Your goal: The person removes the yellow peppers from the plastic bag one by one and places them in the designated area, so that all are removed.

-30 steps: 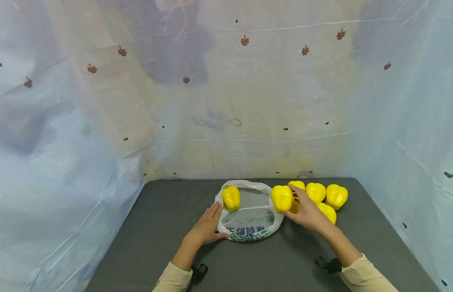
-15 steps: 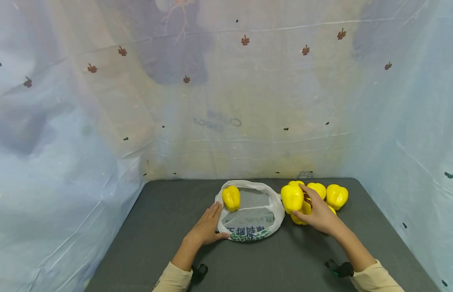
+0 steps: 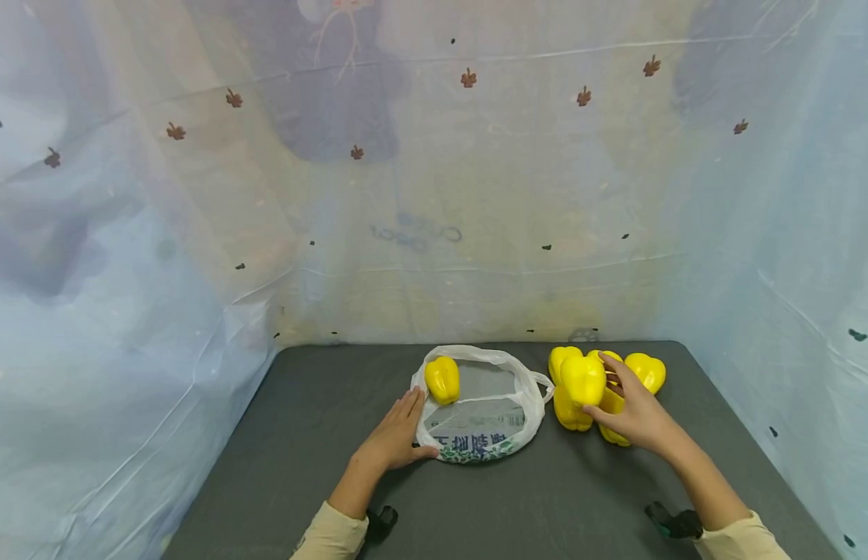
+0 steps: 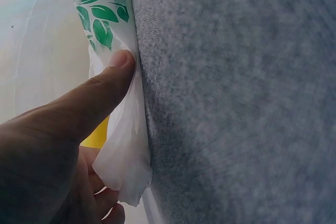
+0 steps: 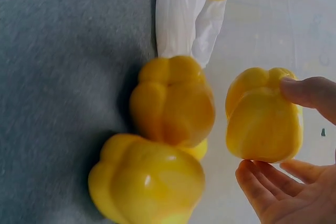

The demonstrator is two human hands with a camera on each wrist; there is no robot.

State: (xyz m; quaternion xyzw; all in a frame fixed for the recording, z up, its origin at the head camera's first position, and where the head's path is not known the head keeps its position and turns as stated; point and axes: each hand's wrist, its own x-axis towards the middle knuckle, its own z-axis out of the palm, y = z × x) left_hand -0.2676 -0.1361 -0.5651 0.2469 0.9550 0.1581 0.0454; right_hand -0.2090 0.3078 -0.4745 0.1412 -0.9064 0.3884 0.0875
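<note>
My right hand (image 3: 637,416) grips a yellow bell pepper (image 3: 583,381) between thumb and fingertips, held up over the cluster on the right. In the right wrist view this pepper (image 5: 265,121) is raised off the table, thumb on one side and fingertips on the other. A white plastic bag (image 3: 535,424) with green leaf print lies mouth up, and one yellow bell pepper (image 3: 443,380) shows at its left inside. Straight fingers of my left hand (image 3: 394,438) rest along the bag's left side; in the left wrist view the thumb (image 4: 122,60) presses its printed edge.
Several more yellow bell peppers sit close together right of the bag, including a front one (image 3: 572,412) and a far right one (image 3: 646,372). A bag handle loop (image 3: 544,381) sticks out towards them. The dark grey table (image 3: 322,389) ends at a hanging sheet (image 3: 434,295).
My right hand has moved right, carrying the pepper from the bag's right rim to above the other peppers. The bag's right handle loop now shows. My left hand has stayed in place.
</note>
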